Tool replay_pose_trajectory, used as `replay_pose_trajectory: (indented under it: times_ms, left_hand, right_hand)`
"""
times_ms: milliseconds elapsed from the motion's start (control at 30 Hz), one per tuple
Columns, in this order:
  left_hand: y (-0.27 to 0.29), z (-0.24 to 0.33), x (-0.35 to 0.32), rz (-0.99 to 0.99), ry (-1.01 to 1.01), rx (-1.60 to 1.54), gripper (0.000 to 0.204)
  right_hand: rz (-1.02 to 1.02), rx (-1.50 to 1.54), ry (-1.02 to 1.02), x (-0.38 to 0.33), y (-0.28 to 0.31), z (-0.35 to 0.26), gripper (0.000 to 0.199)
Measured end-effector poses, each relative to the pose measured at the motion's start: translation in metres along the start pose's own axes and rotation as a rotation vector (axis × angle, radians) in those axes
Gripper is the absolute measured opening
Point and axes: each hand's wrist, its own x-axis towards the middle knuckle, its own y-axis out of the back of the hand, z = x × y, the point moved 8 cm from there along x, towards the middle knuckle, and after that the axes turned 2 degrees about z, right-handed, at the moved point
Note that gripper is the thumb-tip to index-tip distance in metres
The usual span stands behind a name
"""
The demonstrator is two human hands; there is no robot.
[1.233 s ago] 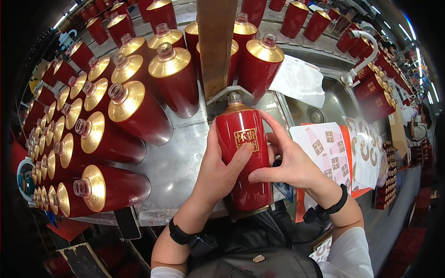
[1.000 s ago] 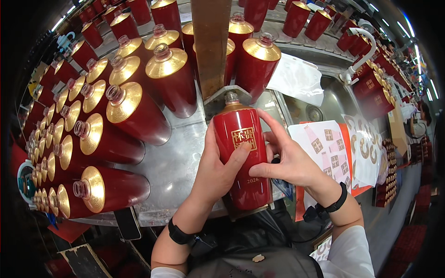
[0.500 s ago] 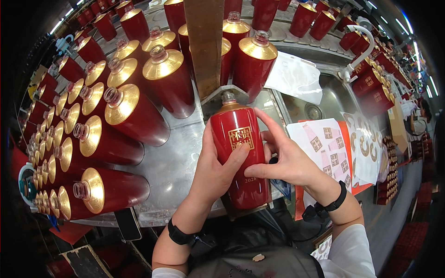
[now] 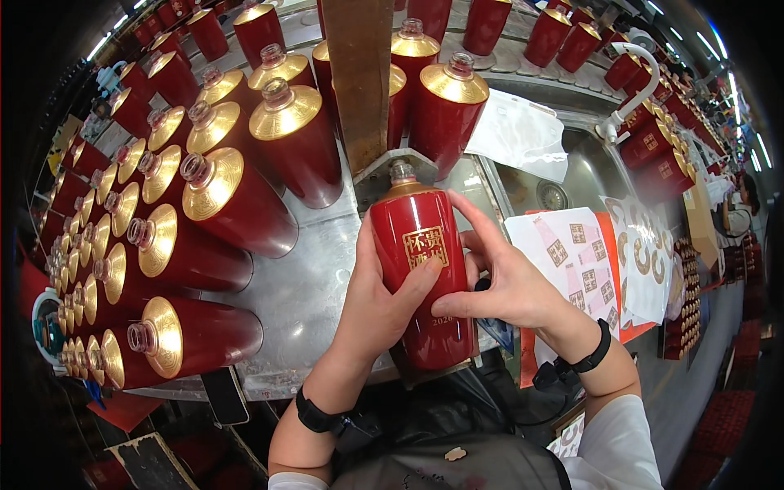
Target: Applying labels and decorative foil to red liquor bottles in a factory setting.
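Steel bench (image 4: 327, 286), crowded on our left with gold-shouldered red bottles (image 4: 237, 204); label sheets (image 4: 572, 253) lie to the right. Versus the frame 1.2 s back, we note the red bottle (image 4: 425, 278) sits slightly higher and nearer the wooden post (image 4: 359, 73); grip unchanged. Bottle stands upright at the bench's near edge, long axis vertical, neck up, gold label facing us. Our left hand (image 4: 380, 302) wraps its left side, thumb pressed just below the label. Our right hand (image 4: 510, 286) clasps the right side, index finger extended up along the shoulder. Both hands are clamped on it.
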Motion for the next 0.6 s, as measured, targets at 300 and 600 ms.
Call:
replay_pose_trajectory:
  times_ms: [300, 600]
  left_hand:
    - [0.008, -0.006, -0.008, 0.027, 0.094, -0.058, 0.085]
    - [0.003, -0.002, -0.022, -0.011, -0.055, 0.138, 0.099]
  right_hand:
    - [0.276, 0.303, 0.105, -0.011, 0.065, 0.011, 0.045]
    - [0.213, 0.459, -0.02, -0.075, 0.006, 0.024, 0.033]
